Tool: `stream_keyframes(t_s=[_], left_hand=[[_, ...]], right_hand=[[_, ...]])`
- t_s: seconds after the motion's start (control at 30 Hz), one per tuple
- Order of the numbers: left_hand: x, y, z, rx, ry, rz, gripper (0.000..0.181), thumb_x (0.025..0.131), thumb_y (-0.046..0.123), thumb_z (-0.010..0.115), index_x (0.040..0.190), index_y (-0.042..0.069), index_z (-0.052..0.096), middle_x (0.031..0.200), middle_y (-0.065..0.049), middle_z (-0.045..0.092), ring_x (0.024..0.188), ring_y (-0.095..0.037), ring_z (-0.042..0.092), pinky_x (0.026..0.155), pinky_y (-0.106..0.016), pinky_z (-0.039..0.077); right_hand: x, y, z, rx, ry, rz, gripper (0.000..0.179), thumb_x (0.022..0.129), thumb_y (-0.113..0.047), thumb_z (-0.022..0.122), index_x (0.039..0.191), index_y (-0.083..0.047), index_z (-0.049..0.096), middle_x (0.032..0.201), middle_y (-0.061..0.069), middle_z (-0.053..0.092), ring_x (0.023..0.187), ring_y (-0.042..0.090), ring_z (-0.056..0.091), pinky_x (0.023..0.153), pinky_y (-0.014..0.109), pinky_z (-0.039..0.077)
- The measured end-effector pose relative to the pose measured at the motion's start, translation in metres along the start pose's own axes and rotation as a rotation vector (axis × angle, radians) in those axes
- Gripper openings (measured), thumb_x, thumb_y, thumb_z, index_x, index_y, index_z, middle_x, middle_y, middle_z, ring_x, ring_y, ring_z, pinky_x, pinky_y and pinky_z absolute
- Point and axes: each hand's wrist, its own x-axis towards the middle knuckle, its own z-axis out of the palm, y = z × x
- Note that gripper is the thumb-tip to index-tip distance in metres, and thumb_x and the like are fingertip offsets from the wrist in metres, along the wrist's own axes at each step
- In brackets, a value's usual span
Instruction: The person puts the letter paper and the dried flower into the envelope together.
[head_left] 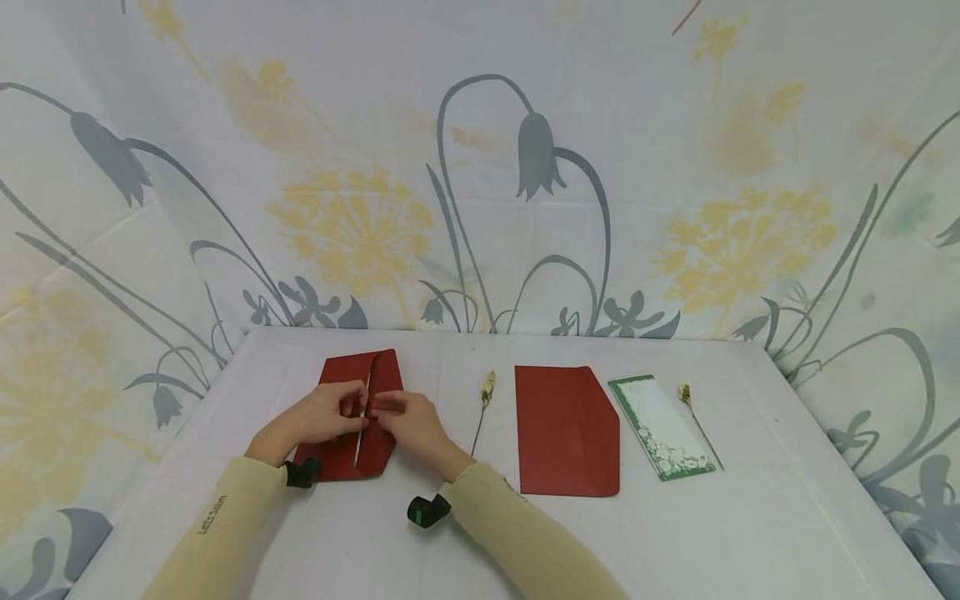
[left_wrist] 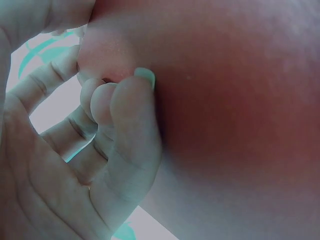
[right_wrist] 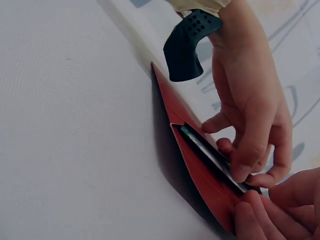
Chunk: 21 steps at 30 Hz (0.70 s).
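At the left of the table in the head view, both hands work at a red envelope (head_left: 337, 454) with its flap turned to the right. A thin card (right_wrist: 205, 150) with a green-patterned face stands partly inside the envelope's opening. My left hand (head_left: 326, 412) pinches the card's upper edge between thumb and bent fingers. From the other side, my right hand (head_left: 416, 425) grips the envelope's edge by the flap, its fingertips close to the left ones. In the left wrist view the left thumb (left_wrist: 132, 120) presses toward the fingers against the red paper.
Right of the hands lies a dried flower stem (head_left: 483, 404), partly behind the right forearm. Beyond it are a second red envelope (head_left: 566, 433), a green-bordered floral card (head_left: 667, 425) and another dried flower (head_left: 697, 421). Black wrist cameras (head_left: 427, 511) sit on both wrists. A patterned cloth (head_left: 480, 208) hangs behind.
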Motion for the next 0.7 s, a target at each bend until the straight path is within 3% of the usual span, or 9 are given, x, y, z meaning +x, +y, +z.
stream_keyframes(t_s=[0.2, 0.7], left_hand=[[0.0, 0.002, -0.001, 0.008, -0.006, -0.012, 0.021, 0.086, 0.011, 0.074, 0.095, 0.011, 0.055, 0.069, -0.001, 0.047, 0.053, -0.015, 0.051, 0.053, -0.032, 0.046], [0.001, -0.002, 0.003, -0.013, -0.012, -0.054, 0.022, 0.086, 0.012, 0.075, 0.094, 0.014, 0.055, 0.071, -0.002, 0.05, 0.058, -0.016, 0.053, 0.055, -0.032, 0.047]], right_hand=[[-0.002, -0.005, -0.009, 0.034, 0.009, -0.007, 0.029, 0.094, 0.0, 0.063, 0.123, 0.0, 0.067, 0.108, 0.003, 0.071, 0.098, 0.011, 0.068, 0.082, 0.025, 0.054], [-0.011, -0.008, -0.038, -0.004, 0.065, -0.02, 0.031, 0.092, -0.003, 0.067, 0.124, -0.003, 0.067, 0.107, 0.002, 0.072, 0.099, 0.013, 0.069, 0.079, 0.027, 0.054]])
